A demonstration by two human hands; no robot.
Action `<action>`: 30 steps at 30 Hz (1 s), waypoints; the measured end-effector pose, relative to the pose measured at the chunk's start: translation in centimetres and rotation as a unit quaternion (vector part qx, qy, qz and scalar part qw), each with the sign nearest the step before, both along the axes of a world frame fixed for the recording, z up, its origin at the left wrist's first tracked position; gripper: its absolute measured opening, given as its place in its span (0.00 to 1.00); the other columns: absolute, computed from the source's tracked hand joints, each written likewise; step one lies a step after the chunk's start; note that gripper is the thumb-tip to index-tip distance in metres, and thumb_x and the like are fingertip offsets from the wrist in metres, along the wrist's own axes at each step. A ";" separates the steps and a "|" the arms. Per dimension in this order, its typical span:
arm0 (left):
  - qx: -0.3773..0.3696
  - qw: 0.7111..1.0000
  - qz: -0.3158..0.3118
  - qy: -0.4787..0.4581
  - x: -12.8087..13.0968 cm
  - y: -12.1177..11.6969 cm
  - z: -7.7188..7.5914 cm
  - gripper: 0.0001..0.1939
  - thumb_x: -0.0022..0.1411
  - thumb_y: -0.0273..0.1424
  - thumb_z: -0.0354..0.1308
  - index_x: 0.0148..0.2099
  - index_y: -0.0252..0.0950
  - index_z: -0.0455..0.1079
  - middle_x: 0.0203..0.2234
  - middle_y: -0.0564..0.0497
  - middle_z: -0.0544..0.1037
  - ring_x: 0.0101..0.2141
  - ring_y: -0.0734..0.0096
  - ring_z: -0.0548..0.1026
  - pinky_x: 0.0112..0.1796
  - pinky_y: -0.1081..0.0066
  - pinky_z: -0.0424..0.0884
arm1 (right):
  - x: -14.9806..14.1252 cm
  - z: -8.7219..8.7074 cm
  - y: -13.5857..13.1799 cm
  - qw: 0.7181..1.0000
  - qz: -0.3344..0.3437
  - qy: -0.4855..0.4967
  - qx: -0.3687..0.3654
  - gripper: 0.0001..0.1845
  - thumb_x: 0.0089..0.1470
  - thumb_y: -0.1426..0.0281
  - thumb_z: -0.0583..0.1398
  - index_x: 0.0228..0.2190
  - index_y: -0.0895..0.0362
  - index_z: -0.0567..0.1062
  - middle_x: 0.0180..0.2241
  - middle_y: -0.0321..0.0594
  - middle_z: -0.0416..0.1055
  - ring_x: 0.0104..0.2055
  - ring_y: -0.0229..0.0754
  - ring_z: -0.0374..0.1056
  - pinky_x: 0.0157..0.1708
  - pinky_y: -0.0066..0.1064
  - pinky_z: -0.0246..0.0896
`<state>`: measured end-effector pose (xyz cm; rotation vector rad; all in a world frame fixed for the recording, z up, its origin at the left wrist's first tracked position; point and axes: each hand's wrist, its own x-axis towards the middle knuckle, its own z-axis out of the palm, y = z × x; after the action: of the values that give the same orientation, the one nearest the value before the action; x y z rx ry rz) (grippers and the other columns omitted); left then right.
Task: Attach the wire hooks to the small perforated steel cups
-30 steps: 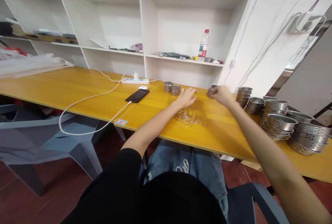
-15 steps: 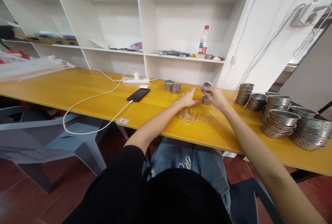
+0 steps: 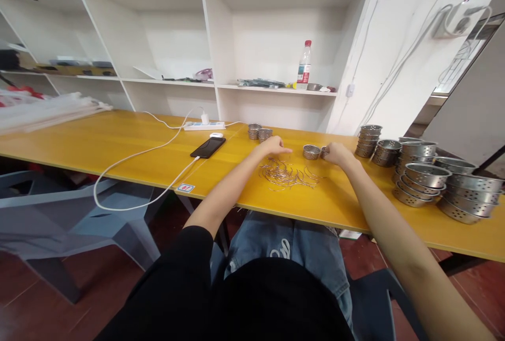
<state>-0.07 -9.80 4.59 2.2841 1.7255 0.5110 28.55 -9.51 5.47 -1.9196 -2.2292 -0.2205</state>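
My right hand (image 3: 337,154) has its fingers closed on the rim of a small perforated metal cup (image 3: 324,152), mostly hidden by the fingers. Just left of it another small perforated cup (image 3: 311,153) stands upright on the table. My left hand (image 3: 275,146) hovers over the far edge of a loose pile of thin curved metal wires (image 3: 286,175); its fingers bend down, with one digit stretched out to the right. I see nothing held in it. Close behind that hand are small perforated cups (image 3: 254,130), partly covered by it.
Stacks of larger perforated metal cups (image 3: 424,178) stand on the right of the yellow table (image 3: 236,183). To the left lie a black phone (image 3: 208,147) on a white cable and a power strip (image 3: 205,126). White shelves (image 3: 276,93) rise behind, holding a plastic bottle (image 3: 303,67).
My right hand has moved right and down, with a cup now at the table beside the other one. My left hand has drawn left, its fingers more bent than before.
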 end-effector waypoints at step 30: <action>0.034 0.991 -0.037 0.123 2.7 -2.2 1.4 0.06 0.57 0.29 0.67 0.37 0.32 0.80 0.38 0.38 0.87 0.43 0.54 0.85 0.42 0.68 0.78 | -5.6 -2.4 -1.6 0.975 0.213 0.029 0.048 0.10 0.65 0.70 0.63 0.35 0.59 0.84 0.42 0.51 0.78 0.46 0.49 0.75 0.49 0.32 0.65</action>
<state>2.66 -11.99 5.95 2.5400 1.7446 0.2872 22.94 -11.10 3.05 -1.3382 -2.4704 -0.1974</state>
